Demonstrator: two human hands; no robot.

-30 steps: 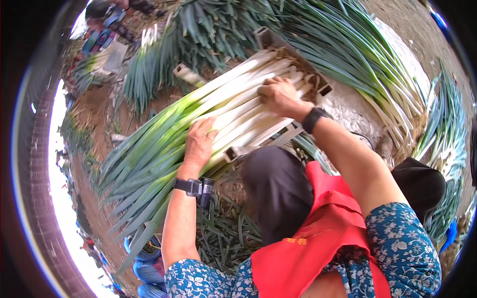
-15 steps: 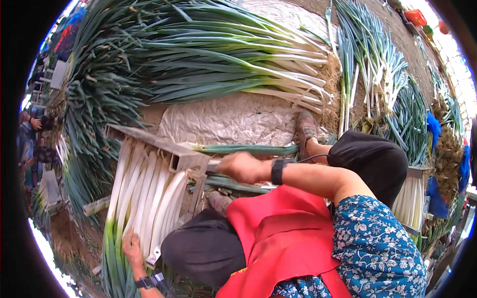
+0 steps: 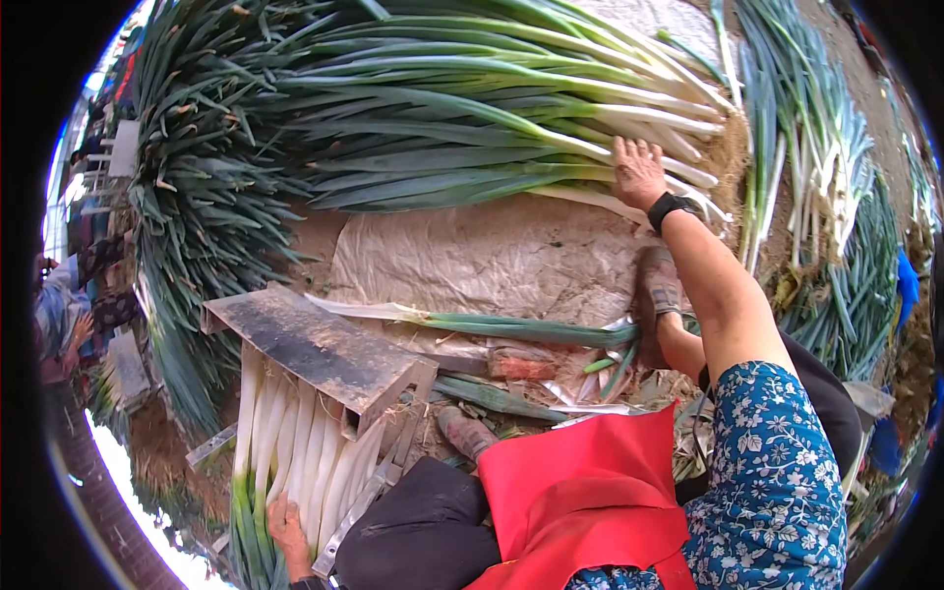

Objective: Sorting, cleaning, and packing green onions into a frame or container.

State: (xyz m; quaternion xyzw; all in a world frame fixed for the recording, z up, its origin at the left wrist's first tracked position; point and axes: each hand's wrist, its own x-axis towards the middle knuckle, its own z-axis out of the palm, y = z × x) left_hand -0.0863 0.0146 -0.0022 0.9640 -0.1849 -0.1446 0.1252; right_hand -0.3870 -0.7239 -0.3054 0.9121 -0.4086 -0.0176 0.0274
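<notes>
My right hand (image 3: pixel 639 175) reaches across to a large pile of long green onions (image 3: pixel 472 108). Its fingers are stretched apart and touch the white stalks near their roots. At the lower left, the fingers of my left hand (image 3: pixel 287 531) curl against the white stalks of a bunch of green onions (image 3: pixel 305 462). These stalks lie side by side with their white ends under a soiled metal plate (image 3: pixel 315 339), part of a box-like metal stand. The root ends are hidden beneath that plate. A single green onion (image 3: pixel 511 326) lies across the ground sheet beyond the stand.
A pale crumpled sheet (image 3: pixel 472 256) covers the ground under the pile. More green onions (image 3: pixel 806 147) lie at the right. My shoe (image 3: pixel 657 295) stands close to the pile's roots. A reddish block (image 3: pixel 521 365) lies among scraps. Another person's hand (image 3: pixel 79 332) shows at the far left.
My right hand has left the metal stand and moved away to the root end of the pile, its fingers now spread. My left hand stays at the bunch. The head view has shifted.
</notes>
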